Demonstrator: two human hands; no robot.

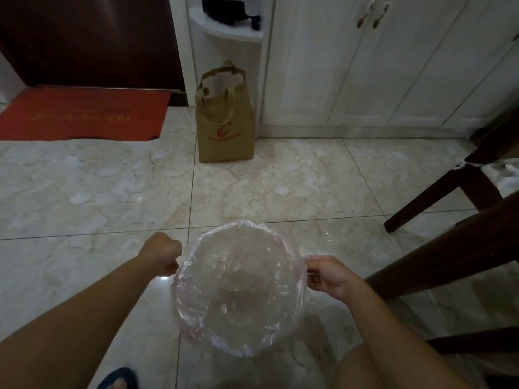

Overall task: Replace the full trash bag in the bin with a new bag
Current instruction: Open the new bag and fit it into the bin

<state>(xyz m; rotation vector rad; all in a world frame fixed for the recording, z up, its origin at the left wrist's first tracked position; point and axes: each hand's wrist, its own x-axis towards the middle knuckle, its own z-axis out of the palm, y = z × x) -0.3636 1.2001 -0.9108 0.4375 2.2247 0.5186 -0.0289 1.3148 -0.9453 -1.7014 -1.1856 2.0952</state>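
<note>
Bin [193, 329] sits lower centre of the frame on the tiled floor [84, 192], seen from above. Clear plastic bag [238, 287] lines it, film folded over the rim all round, crinkled, pinkish tint at the edges (bin wall barely shows through the film). Inside of the bag looks empty.

Left hand [163, 254] at the bin's left edge, curled into a fist, fingers pinched closed on the bag film at the rim. Right hand [328, 276] at the bin's right edge, fingers closed on a bit of bag film pulled outward from the rim. Both forearms reach in from the bottom of the frame.

Bottom left: blue slipper [120, 377] on a foot, partly cut off. Bottom right: a bare knee [393, 366].

Upper centre: brown paper bag [224, 130] with red print standing upright on the floor, against the white cabinet [365, 66]. Well apart from the bin.

Upper left: red doormat [84, 113] in front of a dark door [84, 37].

Right side: dark wooden chair legs [438, 197] slanting across (wide-angle distortion), near the right hand but not touching it.

Top centre: dark object on a curved white shelf, too dim to identify.
</note>
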